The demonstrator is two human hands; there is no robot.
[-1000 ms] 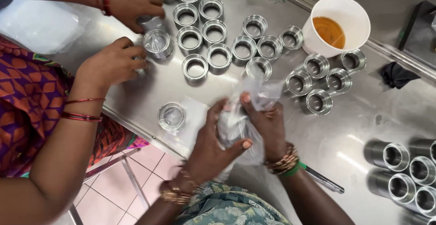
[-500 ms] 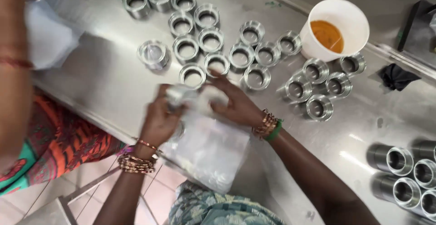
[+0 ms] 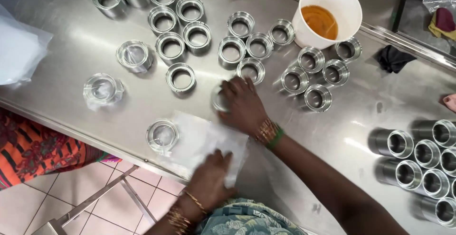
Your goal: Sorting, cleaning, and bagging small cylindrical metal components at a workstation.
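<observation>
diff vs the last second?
Both hands let go of the bagged ring. Right hand now reaches onto a ring on the table; left hand presses the plastic bags. The co-worker's hands are gone. The cup hasn't moved.

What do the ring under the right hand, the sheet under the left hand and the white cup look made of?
Ring: machined metal, bright reflective finish, likely steel or aluminium. Sheet: thin translucent plastic, probably a bag, creased and glossy. White cup: matte, opaque, plastic or paper; cannot tell which.
</observation>
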